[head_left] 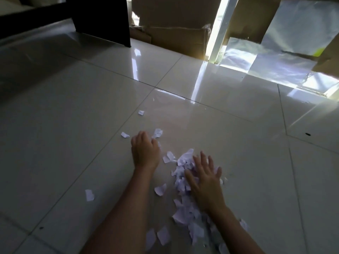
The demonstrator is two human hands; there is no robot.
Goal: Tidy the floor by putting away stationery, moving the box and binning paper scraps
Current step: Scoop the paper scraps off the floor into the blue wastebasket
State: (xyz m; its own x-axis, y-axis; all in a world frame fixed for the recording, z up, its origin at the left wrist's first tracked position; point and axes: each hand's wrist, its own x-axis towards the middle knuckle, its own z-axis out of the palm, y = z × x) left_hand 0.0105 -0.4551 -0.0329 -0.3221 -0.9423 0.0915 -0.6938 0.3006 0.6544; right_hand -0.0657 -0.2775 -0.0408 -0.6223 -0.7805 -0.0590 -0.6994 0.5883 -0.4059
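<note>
The paper-binning part of the job looked to be under way but far from finished: no stationery showed on the tiled floor (73, 110), no bin was in view, and the paper scraps (185, 182) lay heaped low and right of centre, with strays scattered around. One stray scrap (89, 195) sat well apart to the left, another far scrap (141, 112) beyond both hands. Cardboard boxes (174, 21) stood against the far wall; whether either was the one to move could not be told. The left hand (145, 151) was curled, knuckles up, its grip loosely closed beside a crumpled scrap (157, 133); what it held, if anything, was hidden. The right hand (204, 182) lay flat, fingers spread apart, pressing on the heap without clasping it.
</note>
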